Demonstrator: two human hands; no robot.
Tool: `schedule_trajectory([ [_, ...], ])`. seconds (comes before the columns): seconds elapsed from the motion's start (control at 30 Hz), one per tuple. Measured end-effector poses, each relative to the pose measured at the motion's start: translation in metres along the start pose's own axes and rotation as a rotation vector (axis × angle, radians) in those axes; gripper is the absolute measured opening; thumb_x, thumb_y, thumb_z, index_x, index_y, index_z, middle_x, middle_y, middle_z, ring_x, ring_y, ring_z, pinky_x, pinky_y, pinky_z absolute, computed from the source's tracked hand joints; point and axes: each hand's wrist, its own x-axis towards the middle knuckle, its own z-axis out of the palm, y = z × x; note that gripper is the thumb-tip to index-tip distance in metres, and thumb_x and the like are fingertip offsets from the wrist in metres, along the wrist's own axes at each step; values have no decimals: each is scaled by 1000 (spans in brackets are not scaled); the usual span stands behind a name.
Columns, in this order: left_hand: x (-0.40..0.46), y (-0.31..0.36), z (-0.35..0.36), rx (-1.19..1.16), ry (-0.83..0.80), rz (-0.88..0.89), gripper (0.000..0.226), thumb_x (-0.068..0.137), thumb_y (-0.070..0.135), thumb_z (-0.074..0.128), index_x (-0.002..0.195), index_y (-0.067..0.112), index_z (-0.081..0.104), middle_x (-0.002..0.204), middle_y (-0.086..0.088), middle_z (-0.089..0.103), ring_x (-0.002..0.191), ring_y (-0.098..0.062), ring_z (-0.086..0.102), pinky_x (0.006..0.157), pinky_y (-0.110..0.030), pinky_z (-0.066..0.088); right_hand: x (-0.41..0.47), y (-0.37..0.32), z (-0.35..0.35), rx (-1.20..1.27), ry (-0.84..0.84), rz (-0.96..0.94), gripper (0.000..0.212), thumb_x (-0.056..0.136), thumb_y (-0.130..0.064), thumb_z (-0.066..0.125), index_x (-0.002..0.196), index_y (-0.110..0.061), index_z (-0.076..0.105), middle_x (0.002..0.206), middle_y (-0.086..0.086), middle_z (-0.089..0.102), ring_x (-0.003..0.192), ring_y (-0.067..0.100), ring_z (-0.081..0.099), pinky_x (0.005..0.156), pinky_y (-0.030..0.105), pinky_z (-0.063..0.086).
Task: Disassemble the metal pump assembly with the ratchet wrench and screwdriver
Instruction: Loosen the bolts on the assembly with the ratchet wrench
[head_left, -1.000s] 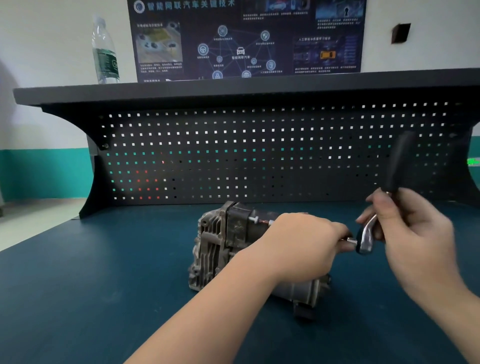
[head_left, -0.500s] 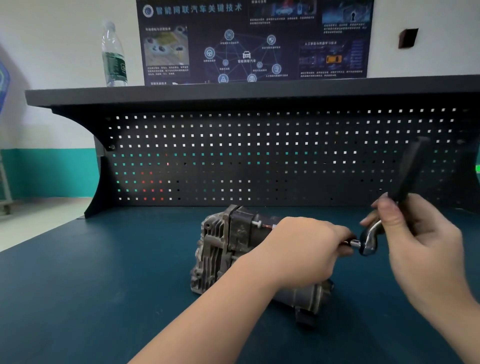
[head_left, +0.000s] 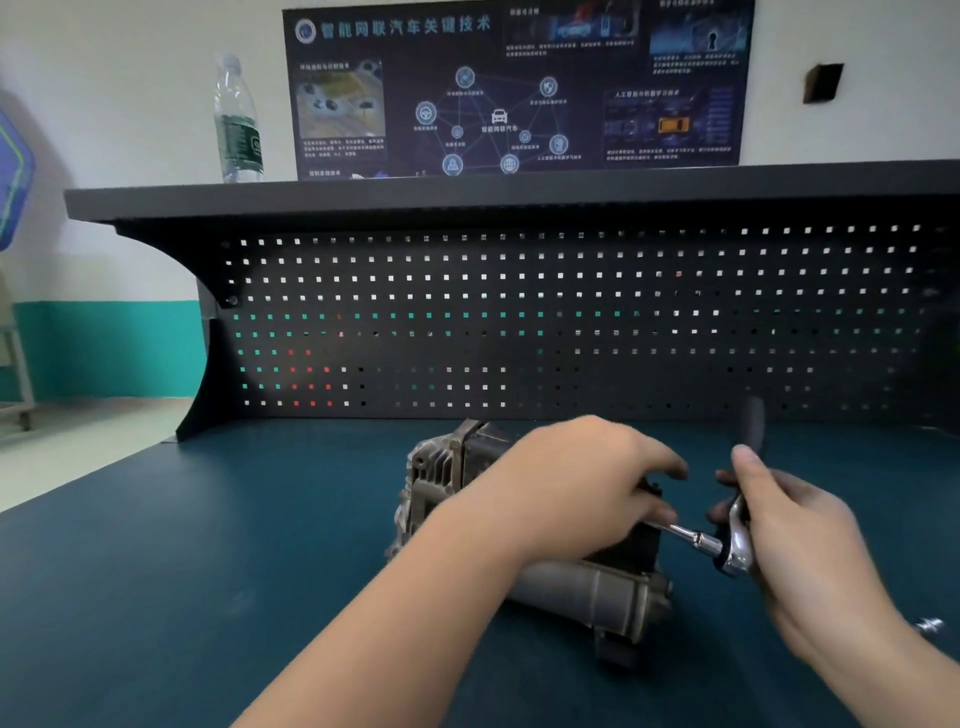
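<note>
Ratchet wrench (head_left: 730, 540) lowered, left hand (head_left: 582, 488) still steadying — pump (head_left: 597, 587)

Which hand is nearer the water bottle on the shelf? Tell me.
Left. The left hand rests on the pump assembly, below and right of the water bottle; the right hand holds the ratchet wrench farther right.

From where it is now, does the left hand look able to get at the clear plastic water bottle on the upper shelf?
Probably not without letting go: the left hand rests on the grey metal pump assembly, while the clear plastic water bottle stands far up on the dark shelf. Nothing blocks the path, though.
</note>
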Motion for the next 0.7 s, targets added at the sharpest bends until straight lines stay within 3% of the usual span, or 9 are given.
schedule_trajectory([
  [0.1, -13, -23, -30, 51, 19, -147, 29, 77, 38, 69, 106, 34, 63, 112, 14, 62, 106, -12, 55, 90, -34, 47, -2, 2, 1, 32, 33, -38, 34, 95, -40, 53, 79, -12, 65, 45, -3, 60, 58, 17, 56, 61, 34, 42],
  [0.2, -27, -44, -49, 62, -71, -292, 24, 73, 34, 75, 92, 31, 62, 90, 14, 57, 86, -11, 55, 70, -26, 48, -3, 4, 2, 65, 58, -44, 34, 94, -40, 54, 77, -13, 65, 46, -5, 60, 58, 17, 55, 61, 33, 41],
  [0.33, -27, -51, -49, 47, -52, -337, 16, 76, 29, 75, 90, 27, 66, 83, 14, 56, 79, -9, 56, 44, -9, 41, -2, 3, 2, 69, 50, -45, 34, 94, -42, 54, 77, -14, 66, 48, -5, 61, 63, 18, 56, 69, 36, 42],
  [0.5, -22, -47, -43, 135, -45, -297, 14, 79, 26, 71, 91, 21, 67, 86, 6, 63, 78, -17, 58, 66, -29, 50, 1, 0, -2, 75, 53, -77, 33, 93, -42, 55, 77, -15, 66, 46, -7, 59, 62, 17, 54, 64, 32, 40],
  [0.7, -17, -34, -32, 316, -35, -182, 9, 90, 20, 56, 87, 14, 51, 95, -2, 56, 83, -24, 53, 66, -33, 43, 13, -4, -9, 134, 34, -98, 33, 93, -41, 55, 78, -13, 65, 46, -7, 55, 42, 4, 50, 54, 30, 37],
])
